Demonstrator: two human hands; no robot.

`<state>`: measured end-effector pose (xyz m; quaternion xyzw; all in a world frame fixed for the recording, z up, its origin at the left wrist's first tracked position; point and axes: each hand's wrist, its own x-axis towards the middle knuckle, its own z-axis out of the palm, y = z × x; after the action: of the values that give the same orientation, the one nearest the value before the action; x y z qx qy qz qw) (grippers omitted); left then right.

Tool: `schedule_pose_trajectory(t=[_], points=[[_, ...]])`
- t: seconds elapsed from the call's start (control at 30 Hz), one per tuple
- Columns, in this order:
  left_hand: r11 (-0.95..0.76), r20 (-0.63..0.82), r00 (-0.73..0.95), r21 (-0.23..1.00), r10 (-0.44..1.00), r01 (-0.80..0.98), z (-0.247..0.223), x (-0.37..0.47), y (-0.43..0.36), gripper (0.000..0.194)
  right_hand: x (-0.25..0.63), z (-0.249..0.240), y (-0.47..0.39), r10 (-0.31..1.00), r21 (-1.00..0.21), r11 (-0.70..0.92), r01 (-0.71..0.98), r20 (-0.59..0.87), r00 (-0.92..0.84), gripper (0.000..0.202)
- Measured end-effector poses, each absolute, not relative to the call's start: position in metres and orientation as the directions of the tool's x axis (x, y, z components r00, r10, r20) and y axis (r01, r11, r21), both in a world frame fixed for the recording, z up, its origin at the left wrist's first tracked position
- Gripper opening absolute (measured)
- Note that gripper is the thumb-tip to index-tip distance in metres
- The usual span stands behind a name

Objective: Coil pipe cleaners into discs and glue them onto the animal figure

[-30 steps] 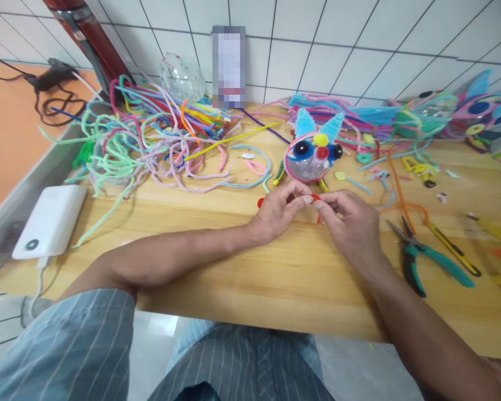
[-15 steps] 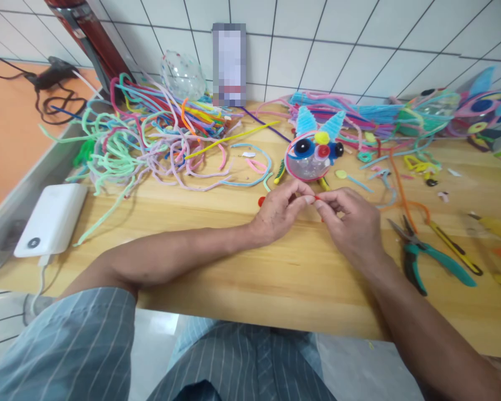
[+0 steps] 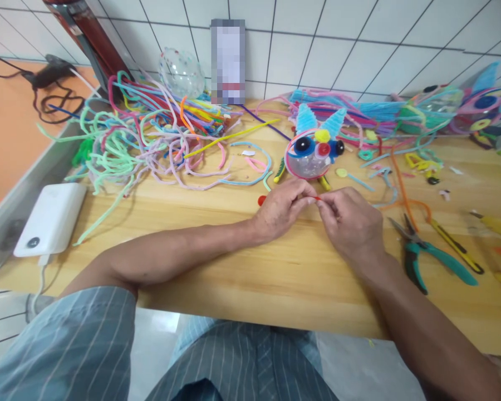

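Observation:
A short bit of red pipe cleaner (image 3: 318, 198) shows between my fingertips. My left hand (image 3: 281, 210) pinches one end of it, and my right hand (image 3: 350, 223) pinches the other, with fingers curled. Just behind the hands stands a clear ball figure (image 3: 311, 166) with light blue ears, dark blue round eyes, a red nose and a yellow tuft on top. Its pink rim faces me, and green-yellow legs stick out beneath it. A red coil (image 3: 261, 200) lies beside my left hand, partly hidden by it.
Green-handled pliers (image 3: 420, 245) and a yellow cutter (image 3: 455, 245) lie right. Loose pipe cleaners (image 3: 117, 150) heap at left, before a clear ball (image 3: 181, 72). A white power bank (image 3: 50, 220) sits far left. A phone (image 3: 229, 61) leans on the tiles. Another figure (image 3: 480, 106) stands back right.
My fingertips have shifted slightly, and a little more red shows between them. My right hand has turned a bit, its fingers more closed. The figure stays in place.

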<state>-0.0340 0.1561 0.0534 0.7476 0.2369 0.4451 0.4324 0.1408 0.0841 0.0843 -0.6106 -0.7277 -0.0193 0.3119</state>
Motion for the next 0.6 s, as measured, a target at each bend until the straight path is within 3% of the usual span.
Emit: schedule_pose_trajectory(t=[0.37, 0.47, 0.6], points=[[-0.185, 0.242, 0.46, 0.969, 0.854, -0.166, 0.0493, -0.031, 0.1527, 0.024, 0.1338, 0.0826, 0.0875, 0.925, -0.657, 0.163, 0.736, 0.362, 0.119, 0.014], [-0.191, 0.236, 0.482, 0.971, 0.844, -0.142, 0.0493, -0.0304, 0.1526, 0.022, 0.1359, 0.0824, 0.0872, 0.92, -0.613, 0.162, 0.773, 0.378, 0.107, 0.014], [-0.369, 0.345, 0.503, 0.928, 0.792, -0.055, 0.0546, -0.0327, 0.1539, 0.015, 0.1402, 0.0837, 0.0851, 0.886, -0.434, 0.236, 0.869, 0.463, -0.01, 0.012]])
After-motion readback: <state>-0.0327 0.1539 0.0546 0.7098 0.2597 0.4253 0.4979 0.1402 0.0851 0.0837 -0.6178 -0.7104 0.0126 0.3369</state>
